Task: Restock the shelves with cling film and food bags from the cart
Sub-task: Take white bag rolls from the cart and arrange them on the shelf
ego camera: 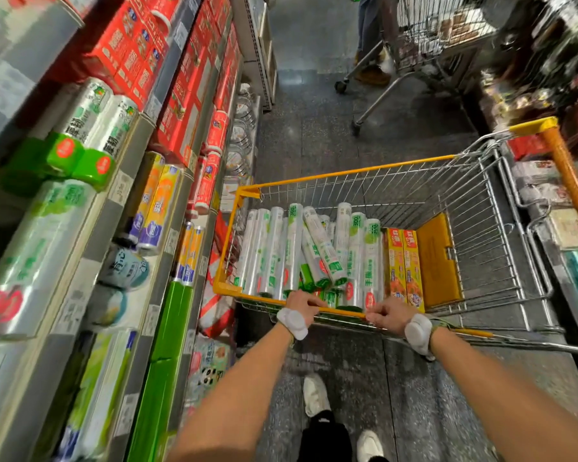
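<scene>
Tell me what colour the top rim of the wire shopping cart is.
Yellow; the top rim of the silver wire shopping cart shows best in the head view.

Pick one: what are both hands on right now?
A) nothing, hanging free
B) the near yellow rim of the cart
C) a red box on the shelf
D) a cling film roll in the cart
B: the left hand and right hand both curl over the near yellow rim of the cart; the cling film rolls lie untouched inside.
</scene>
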Demonstrator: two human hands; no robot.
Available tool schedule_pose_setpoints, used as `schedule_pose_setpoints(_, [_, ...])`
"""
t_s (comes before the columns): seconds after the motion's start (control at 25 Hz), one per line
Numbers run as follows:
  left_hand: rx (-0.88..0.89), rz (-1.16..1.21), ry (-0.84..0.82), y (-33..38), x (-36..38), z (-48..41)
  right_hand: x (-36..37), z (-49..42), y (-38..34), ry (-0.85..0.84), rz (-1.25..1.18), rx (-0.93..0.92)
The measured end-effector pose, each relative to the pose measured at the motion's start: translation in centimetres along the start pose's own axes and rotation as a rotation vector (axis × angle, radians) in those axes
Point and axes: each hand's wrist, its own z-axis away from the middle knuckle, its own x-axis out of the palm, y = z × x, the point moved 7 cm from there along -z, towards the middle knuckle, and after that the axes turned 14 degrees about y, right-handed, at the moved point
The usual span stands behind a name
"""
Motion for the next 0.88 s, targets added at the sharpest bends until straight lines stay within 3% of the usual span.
schedule_pose_setpoints(0.48, [-0.078,-0.013,0.048,-5.1,5.5,16.9,10.2,14.0,3.8,-0.017,-0.032,-0.169])
schedule_pose_setpoints(0.88, [-0.024,0.013,-0.037,-9.9,9.5,28.5,17.1,24.9,5.9,0.028,0.020,-0.105])
